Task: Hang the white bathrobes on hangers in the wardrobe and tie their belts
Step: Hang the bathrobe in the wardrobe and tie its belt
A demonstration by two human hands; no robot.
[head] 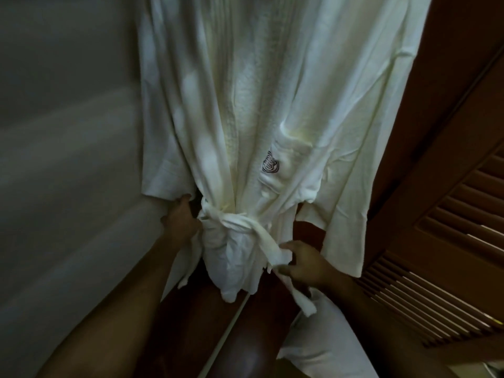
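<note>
Grey wall (pixel 68 132) filled the frame's left, a louvred wooden door (pixel 450 241) the right; between them hung the bathrobe (pixel 245 105), soft and limp, I judged. My right hand (pixel 305 264) pinched the belt (pixel 261 238) tail. My left hand (pixel 181 218) touched the waist, fingers hidden behind cloth, so its grip was unclear.

Left forearm (pixel 122 296) rises from the lower left toward the belt knot (pixel 231 219). Left hand (pixel 180 218) lies just left of the knot, thumb raised; its fingers are hidden behind cloth, so its grip cannot be read. Right forearm (pixel 368 304) enters from the lower right. Right hand (pixel 304 264) sits below and right of the knot, index finger above and thumb beneath, pinching the belt tail (pixel 270 246) that hangs from the knot. Both forearms are bare.
</note>
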